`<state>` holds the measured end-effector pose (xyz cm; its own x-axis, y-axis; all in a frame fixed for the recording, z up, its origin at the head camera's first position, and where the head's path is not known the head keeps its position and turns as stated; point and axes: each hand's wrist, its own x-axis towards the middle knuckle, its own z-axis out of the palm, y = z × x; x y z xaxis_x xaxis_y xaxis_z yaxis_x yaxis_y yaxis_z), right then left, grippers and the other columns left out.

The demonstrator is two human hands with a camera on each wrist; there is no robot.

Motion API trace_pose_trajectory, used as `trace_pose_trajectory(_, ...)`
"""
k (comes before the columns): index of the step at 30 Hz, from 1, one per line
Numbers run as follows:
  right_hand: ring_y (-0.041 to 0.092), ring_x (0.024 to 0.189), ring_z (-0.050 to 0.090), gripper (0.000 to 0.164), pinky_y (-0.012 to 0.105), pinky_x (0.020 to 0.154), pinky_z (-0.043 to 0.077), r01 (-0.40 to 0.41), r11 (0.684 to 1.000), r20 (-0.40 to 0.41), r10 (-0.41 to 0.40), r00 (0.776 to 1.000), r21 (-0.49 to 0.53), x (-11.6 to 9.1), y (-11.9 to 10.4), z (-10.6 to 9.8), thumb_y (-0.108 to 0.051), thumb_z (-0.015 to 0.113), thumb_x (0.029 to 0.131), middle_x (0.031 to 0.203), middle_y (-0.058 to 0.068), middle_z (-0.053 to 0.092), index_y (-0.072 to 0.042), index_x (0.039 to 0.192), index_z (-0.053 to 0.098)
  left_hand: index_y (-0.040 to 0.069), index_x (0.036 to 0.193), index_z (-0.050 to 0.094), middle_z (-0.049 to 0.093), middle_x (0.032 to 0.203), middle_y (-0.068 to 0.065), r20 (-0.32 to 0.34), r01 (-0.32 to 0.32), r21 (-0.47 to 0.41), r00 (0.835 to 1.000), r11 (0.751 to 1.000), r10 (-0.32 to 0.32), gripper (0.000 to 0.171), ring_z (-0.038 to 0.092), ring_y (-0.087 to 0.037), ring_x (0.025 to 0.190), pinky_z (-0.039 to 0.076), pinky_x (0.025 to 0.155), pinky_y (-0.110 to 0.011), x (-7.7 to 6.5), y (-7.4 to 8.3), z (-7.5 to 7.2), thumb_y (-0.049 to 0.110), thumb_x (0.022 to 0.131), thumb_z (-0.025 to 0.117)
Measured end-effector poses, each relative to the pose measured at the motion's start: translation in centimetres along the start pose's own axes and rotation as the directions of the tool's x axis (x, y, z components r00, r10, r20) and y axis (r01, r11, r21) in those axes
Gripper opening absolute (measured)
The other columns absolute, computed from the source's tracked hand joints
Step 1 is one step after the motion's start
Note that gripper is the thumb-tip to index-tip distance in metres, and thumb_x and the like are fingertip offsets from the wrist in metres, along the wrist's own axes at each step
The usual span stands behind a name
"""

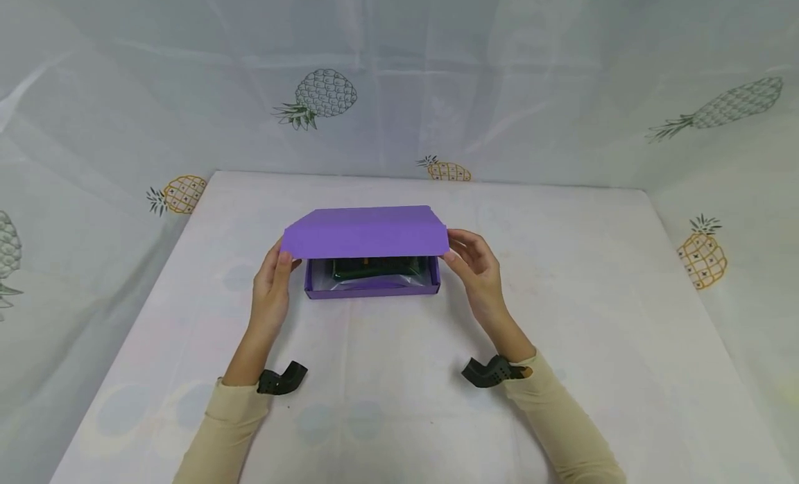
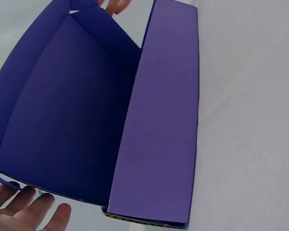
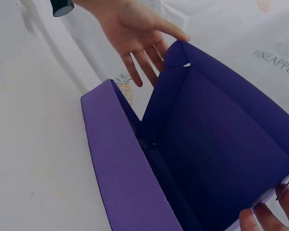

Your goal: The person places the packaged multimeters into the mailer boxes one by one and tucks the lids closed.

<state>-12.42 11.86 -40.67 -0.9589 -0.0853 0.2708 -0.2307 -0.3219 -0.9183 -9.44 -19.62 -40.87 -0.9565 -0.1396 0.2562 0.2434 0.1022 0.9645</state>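
A purple cardboard box [image 1: 373, 293] sits on the table with its hinged lid [image 1: 365, 241] raised and tilted toward the person. Inside the box, partly under the lid, lies a dark green item [image 1: 374, 267] in clear plastic; its kind cannot be made out. My left hand [image 1: 271, 283] holds the lid's left corner, thumb on the front edge and fingers by the side flap. At the opposite corner, my right hand [image 1: 479, 272] holds the lid between thumb and fingers. Both wrist views show the lid's dark inner face [image 2: 62, 106] and side flaps; the contents are hidden there.
A white cloth [image 1: 562, 317] covers the table. Behind and beside it hangs pale sheeting printed with pineapples [image 1: 326, 92]. Black wrist mounts, left [image 1: 282, 378] and right [image 1: 493, 371], stick inward over the cloth in front of the box.
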Motion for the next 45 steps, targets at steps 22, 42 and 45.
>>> trace_pose_trajectory(22,0.018,0.124,0.053,0.043,0.028,0.103,0.045,0.042,0.995,0.113,-0.032,0.993,-0.085,-1.5,0.4,-1.2,0.002,0.059,0.092,0.133,0.001,0.056,0.003,0.134,0.053,-0.014,0.139,0.041,0.047,0.127,0.005,0.003,-0.044,-0.033,0.999,0.998,0.044,0.042,0.049,-0.006,0.117,0.040,0.101,-0.012,-1.8,-1.1,-0.7,0.009,0.103,0.044)
trace_pose_trajectory(42,0.017,0.122,0.054,0.045,0.030,0.103,0.046,0.068,0.986,0.181,-0.040,0.983,-0.151,-2.3,1.1,-2.0,0.009,0.058,0.091,0.129,0.001,0.059,0.013,0.135,0.046,-0.015,0.137,0.043,0.047,0.128,0.002,-0.005,-0.096,-0.059,0.995,0.994,0.096,0.042,0.049,-0.009,0.118,0.039,0.102,-0.013,-3.2,-2.9,-0.7,0.009,0.103,0.047)
trace_pose_trajectory(45,0.017,0.123,0.053,0.045,0.030,0.104,0.045,0.069,0.982,0.186,-0.035,0.982,-0.176,-2.5,1.2,-2.1,0.006,0.058,0.093,0.131,0.002,0.058,0.010,0.136,0.046,-0.014,0.138,0.043,0.047,0.129,0.002,-0.002,-0.089,-0.044,0.996,0.995,0.089,0.042,0.048,-0.009,0.120,0.039,0.102,-0.013,-3.3,-2.9,-0.7,0.009,0.103,0.047)
